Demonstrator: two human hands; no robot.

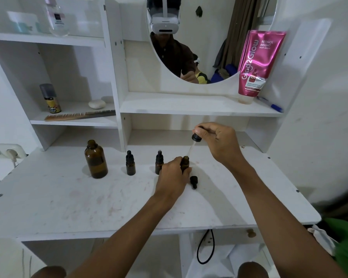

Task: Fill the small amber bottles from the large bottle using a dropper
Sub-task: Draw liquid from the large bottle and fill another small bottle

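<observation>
The large amber bottle stands uncapped at the left of the white table. Two small amber bottles with black dropper caps stand to its right: one in the middle, another partly behind my left hand. My left hand grips a third small amber bottle, which is uncapped and upright. My right hand pinches the black bulb of a dropper; its glass tube slants down to that bottle's mouth. A loose black cap lies on the table beside my left hand.
Shelves rise behind the table. A spray can, a comb and a white soap sit on the left shelf. A pink tube and a pen rest under the round mirror. A power strip sits far left.
</observation>
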